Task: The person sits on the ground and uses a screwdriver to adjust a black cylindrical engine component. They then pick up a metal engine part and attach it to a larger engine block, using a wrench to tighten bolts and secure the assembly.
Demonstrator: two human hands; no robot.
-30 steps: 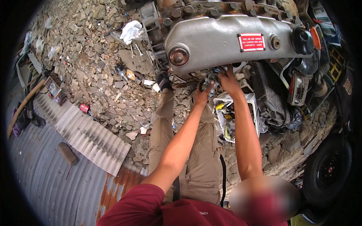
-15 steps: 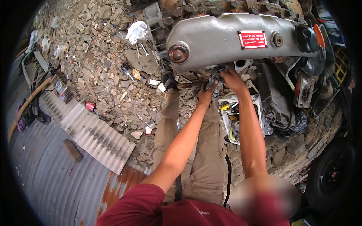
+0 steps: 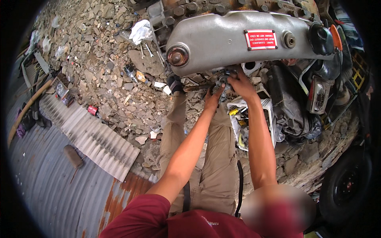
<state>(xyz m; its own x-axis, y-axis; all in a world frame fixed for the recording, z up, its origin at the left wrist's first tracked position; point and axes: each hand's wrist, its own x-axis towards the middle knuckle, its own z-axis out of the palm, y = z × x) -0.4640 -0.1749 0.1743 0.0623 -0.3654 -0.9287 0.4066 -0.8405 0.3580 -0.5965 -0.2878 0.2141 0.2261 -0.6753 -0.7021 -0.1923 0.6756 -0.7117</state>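
A small grey metal part (image 3: 222, 78) is held just below the lower edge of the silver engine cover (image 3: 222, 41), at one o'clock from the left hand (image 3: 213, 98) and ten o'clock from the right hand (image 3: 242, 85). Both hands are about equally near; its long axis cannot be told. The left is closed narrowly, its thumb pressed against the part; the right is curled around the opposite side, its fingertips partly hidden.
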